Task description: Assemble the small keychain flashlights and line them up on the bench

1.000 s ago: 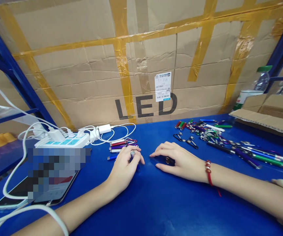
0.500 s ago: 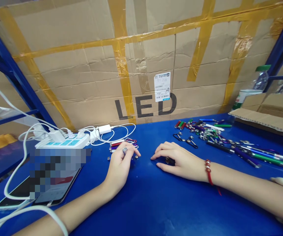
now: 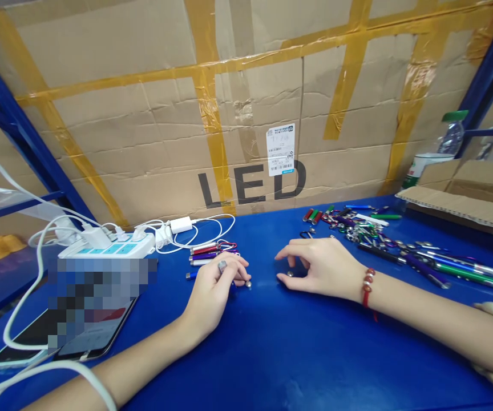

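Note:
My left hand (image 3: 212, 294) lies over a small blue keychain flashlight (image 3: 191, 276), fingers curled round it; its end pokes out on the left and much of it is hidden. A small silver piece (image 3: 248, 284) shows by the fingertips. Just beyond this hand, several slim flashlights lie side by side, among them a red one (image 3: 203, 249) and a purple one (image 3: 199, 257). My right hand (image 3: 321, 267) hovers at or just above the table, thumb and fingers apart. Between them a small silver round piece (image 3: 290, 274) is visible, apparently on the table.
A pile of coloured flashlights and metal clips (image 3: 366, 228) spreads over the blue table (image 3: 246, 359) at right. An open carton (image 3: 460, 200) and a bottle (image 3: 452, 137) stand behind it. At left are a power strip (image 3: 113, 248), white cables and phones (image 3: 96, 331).
My right hand has lifted a little and shifted right, its thumb and fingers spreading. My left fingers have curled further, and the silver piece beside them sits farther right and nearer.

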`<state>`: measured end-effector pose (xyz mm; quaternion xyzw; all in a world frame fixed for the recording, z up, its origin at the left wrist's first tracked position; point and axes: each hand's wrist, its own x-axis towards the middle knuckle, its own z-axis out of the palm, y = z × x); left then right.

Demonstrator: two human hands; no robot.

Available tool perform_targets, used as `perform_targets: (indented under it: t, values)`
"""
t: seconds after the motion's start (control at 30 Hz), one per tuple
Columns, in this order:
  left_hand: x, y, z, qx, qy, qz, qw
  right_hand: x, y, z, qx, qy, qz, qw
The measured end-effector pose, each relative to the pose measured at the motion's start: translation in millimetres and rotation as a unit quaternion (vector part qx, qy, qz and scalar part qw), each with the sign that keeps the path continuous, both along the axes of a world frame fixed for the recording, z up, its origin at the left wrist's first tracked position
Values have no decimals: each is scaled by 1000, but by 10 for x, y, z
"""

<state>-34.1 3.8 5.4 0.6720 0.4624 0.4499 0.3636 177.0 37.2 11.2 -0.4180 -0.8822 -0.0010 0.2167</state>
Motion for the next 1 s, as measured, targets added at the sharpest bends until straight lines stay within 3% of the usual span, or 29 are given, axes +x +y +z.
perform_targets:
  t: [0.13,0.37,0.53,1.0]
  values:
    - [5,7,-11,-50,-47,-69,995,-54,-29,-58,-49,0,126,991]
    - [-24,21,-10,82,66,-18,994,-102,-108,-50,-61,-31,206,976]
    - [8,-25,9,105,119,-24,987,-113,-132,-58,-61,-16,203,977]
    - [5,-72,-11,76,194,-32,978,-130,-91,-85,-73,-20,185,980]
